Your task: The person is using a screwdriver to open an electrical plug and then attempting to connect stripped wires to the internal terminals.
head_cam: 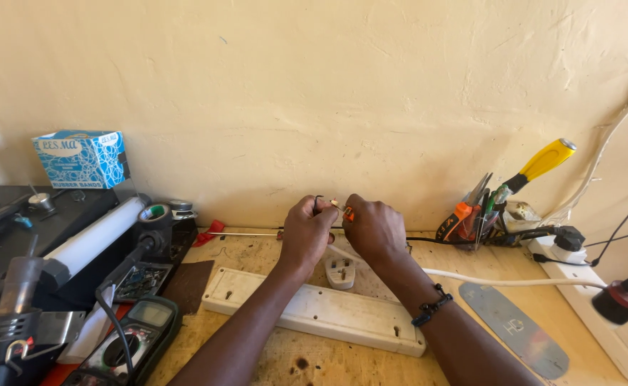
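Both my hands are raised together over the back of the wooden bench (314, 357). My left hand (305, 232) pinches a thin black wire that loops above its fingers. My right hand (372, 227), with a black bracelet on the wrist, grips a small orange-handled tool (345, 210) whose tip meets the wire between the two hands. Below them lies a white plug (340, 272) with its pins up, and a white cable (514, 281) runs from it to the right. A long white power strip casing (314, 312) lies in front of the plug.
A multimeter (132, 339), a circuit board (141, 281) and a heat gun (10, 314) sit at the left, with a blue box (82, 159) behind. A tool holder with a yellow-handled screwdriver (542, 163) stands at the right, near a white extension block (600, 300) and a metal plate (517, 329).
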